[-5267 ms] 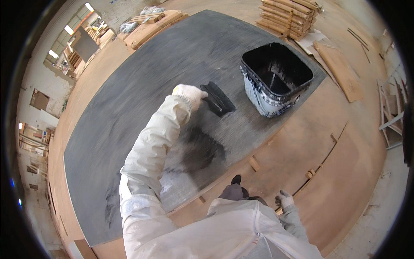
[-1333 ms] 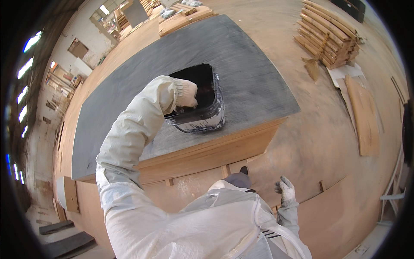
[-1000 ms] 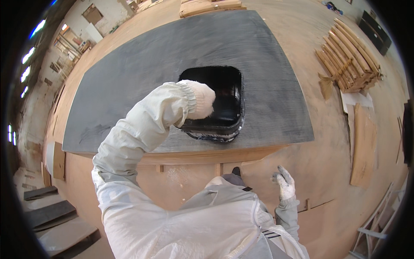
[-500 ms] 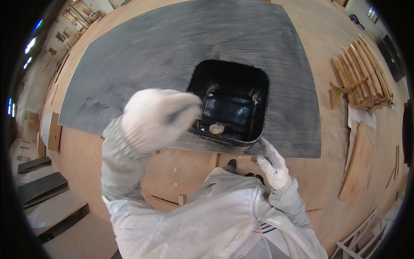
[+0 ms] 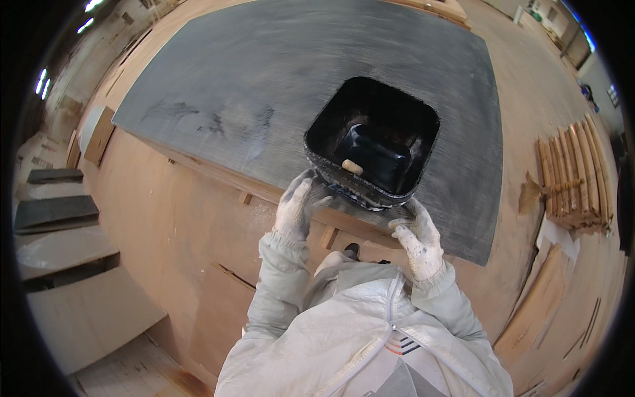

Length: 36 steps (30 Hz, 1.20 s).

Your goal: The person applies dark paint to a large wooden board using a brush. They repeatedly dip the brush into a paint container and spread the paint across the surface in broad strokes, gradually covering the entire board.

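Note:
A black, rounded-square tub (image 5: pixel 322 153) stands near the front edge of a dark grey sheet (image 5: pixel 231 86). Dark, glossy material covers its bottom, and a small pale cylindrical piece (image 5: pixel 352 167) sits against its near inner side. Both my hands wear white work gloves with dark smudges. At the tub's near left corner is my left hand (image 5: pixel 296 206), fingers apart, fingertips close to its outer wall. My right hand (image 5: pixel 421 239) is open beside the near right corner, its fingertips by the wall; whether they touch it is hard to tell.
The grey sheet tops a wide stack with wooden edges, streaked with dark smears. Bundled wooden slats (image 5: pixel 575 175) and a brown board (image 5: pixel 539 298) lie on the floor at right. Several panels (image 5: pixel 56 212) lie at left, with a large board (image 5: pixel 92 317) nearer me.
My left hand has come down from over the tub's left side to its near left corner. My right hand stays by the near right corner. The view has turned.

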Tool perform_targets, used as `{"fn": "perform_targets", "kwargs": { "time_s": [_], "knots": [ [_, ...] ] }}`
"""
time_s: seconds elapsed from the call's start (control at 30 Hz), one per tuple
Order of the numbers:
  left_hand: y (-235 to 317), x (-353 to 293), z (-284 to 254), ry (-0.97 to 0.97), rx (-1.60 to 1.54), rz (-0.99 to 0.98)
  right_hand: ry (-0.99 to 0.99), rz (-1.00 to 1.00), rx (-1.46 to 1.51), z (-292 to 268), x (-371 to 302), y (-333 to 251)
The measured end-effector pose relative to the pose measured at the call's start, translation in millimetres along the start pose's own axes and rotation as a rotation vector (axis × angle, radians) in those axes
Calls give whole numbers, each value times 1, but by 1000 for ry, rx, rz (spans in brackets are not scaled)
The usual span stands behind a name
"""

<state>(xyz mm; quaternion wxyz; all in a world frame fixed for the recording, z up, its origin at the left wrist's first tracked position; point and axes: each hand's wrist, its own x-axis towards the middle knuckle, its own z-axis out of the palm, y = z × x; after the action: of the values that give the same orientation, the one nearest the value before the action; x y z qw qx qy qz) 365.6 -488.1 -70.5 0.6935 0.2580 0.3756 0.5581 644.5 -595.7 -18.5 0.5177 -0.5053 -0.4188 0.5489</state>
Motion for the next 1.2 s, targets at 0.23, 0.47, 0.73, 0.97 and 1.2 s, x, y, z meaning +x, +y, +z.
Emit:
{"fn": "perform_targets", "kwargs": {
  "time_s": [0.23,0.47,0.73,0.97,1.2],
  "knots": [
    [-8,11,-16,-51,-165,59,97,-175,-34,-5,-4,13],
    [42,-40,26,-27,-117,191,116,-848,-711,-16,-30,-49],
    [129,-46,134,-152,331,386,-112,-1068,-1048,29,33,-144],
    [163,-10,164,-365,608,370,-65,-671,-1111,53,109,-202],
    [170,-5,136,-225,564,468,-211,-206,-1256,75,150,-255]
  ]
}}
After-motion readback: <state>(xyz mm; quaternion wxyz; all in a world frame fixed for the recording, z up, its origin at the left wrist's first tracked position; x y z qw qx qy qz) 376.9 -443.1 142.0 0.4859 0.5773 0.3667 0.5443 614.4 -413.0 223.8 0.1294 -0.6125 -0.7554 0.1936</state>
